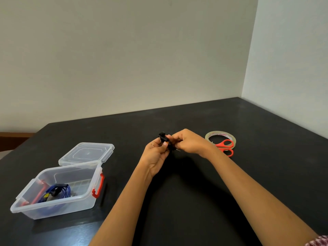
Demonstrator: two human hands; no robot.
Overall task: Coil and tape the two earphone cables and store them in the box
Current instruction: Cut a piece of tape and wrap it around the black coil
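Two cables total: black earphone cable (164,139) bunched small between my two hands at frame centre, above the table; blue earphone cable (58,190) already coiled inside the clear box (53,206), lower left. My left hand (156,155) pinches the black bundle from below, fingers curled closed on it; my right hand (190,142) grips it from the right side, fingers also closed on it. A short end pokes out under the right hand. One box, open, red latches, sits near the table's left edge; one clear lid (87,153) lies flat just behind it, touching or nearly so, can't tell. One tape roll (220,137) and one pair of orange-handled scissors (226,148) sit right of my right hand, scissor handle overlapping the roll. Black table (177,192): bare space between hands and box, and along the far edge by the wall.
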